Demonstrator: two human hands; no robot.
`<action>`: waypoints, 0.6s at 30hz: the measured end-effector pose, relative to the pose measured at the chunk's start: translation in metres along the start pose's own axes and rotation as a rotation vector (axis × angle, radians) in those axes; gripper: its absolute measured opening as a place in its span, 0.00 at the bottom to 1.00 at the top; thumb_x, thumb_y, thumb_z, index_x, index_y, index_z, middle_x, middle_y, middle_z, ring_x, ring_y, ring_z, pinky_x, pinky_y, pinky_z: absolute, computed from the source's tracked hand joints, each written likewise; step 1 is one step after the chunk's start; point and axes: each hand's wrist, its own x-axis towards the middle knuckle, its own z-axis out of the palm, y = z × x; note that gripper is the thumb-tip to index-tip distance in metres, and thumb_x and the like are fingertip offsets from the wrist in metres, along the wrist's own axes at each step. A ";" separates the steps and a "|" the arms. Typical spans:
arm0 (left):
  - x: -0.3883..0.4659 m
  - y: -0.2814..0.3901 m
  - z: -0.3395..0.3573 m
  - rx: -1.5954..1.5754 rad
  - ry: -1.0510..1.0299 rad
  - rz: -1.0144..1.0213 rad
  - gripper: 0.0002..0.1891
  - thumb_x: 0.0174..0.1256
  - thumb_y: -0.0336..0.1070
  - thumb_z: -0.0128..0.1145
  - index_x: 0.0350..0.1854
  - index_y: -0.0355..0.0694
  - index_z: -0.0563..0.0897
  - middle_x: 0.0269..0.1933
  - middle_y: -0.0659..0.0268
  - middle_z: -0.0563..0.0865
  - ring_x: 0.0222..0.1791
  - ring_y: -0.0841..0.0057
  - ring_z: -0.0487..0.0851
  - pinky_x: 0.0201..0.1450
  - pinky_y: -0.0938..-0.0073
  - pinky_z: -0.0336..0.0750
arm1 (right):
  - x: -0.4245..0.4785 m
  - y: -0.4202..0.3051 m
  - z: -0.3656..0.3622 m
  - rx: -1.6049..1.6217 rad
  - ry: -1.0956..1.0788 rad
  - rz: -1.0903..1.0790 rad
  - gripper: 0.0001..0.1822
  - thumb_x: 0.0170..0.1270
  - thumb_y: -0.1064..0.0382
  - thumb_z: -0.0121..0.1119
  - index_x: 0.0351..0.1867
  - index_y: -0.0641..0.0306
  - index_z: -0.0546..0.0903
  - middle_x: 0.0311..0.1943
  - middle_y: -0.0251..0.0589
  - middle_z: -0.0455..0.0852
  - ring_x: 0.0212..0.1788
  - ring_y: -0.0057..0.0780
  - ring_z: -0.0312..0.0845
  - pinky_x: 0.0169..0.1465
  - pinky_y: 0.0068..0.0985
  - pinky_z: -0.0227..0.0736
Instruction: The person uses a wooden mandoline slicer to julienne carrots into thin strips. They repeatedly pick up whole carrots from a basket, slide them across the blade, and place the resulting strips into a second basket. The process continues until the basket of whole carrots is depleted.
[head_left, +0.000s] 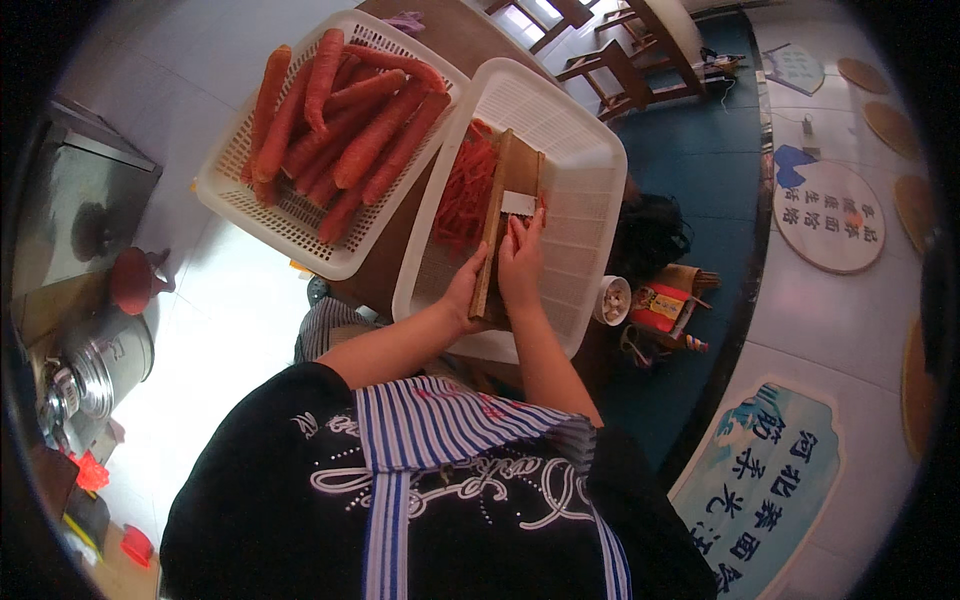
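My left hand (466, 292) grips the near left edge of a wooden shredder board (519, 161), which leans lengthwise inside a white plastic basket (581, 225). A pale metal blade plate (517, 202) with a toothed edge is set into the board. Just below that plate, my right hand (521, 262) presses on the board with curled fingers. Reddish-orange carrot shows at its fingertips; the palm hides most of the piece. Carrot shreds (466, 187) are heaped in the basket, left of the board. Whole carrots (382, 135) fill a second white basket (300, 251) at the upper left.
Both baskets rest on a brown table (450, 34). To the right are a white cup (613, 300) with pale pieces inside and a red package (658, 306). Wooden chairs (622, 71) stand beyond. A metal pot (120, 364) is at far left.
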 end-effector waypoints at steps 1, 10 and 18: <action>0.001 -0.001 0.000 -0.011 -0.011 0.009 0.34 0.69 0.68 0.36 0.69 0.52 0.66 0.63 0.59 0.74 0.62 0.58 0.73 0.62 0.45 0.67 | -0.001 -0.010 -0.003 0.020 -0.009 0.022 0.34 0.69 0.67 0.48 0.72 0.73 0.50 0.54 0.55 0.80 0.62 0.45 0.73 0.62 0.33 0.66; 0.007 0.001 0.003 -0.089 -0.024 -0.030 0.33 0.69 0.68 0.39 0.68 0.51 0.67 0.62 0.60 0.76 0.58 0.60 0.76 0.60 0.48 0.70 | 0.032 -0.007 0.016 -0.271 0.060 -0.008 0.29 0.70 0.64 0.47 0.69 0.76 0.60 0.51 0.55 0.82 0.59 0.47 0.73 0.61 0.35 0.67; -0.002 0.000 0.011 -0.068 0.011 -0.005 0.34 0.68 0.69 0.42 0.67 0.49 0.68 0.58 0.61 0.78 0.54 0.62 0.78 0.55 0.52 0.74 | 0.122 0.032 0.049 -0.269 0.011 0.149 0.24 0.68 0.64 0.49 0.64 0.71 0.69 0.50 0.53 0.83 0.54 0.49 0.78 0.56 0.35 0.71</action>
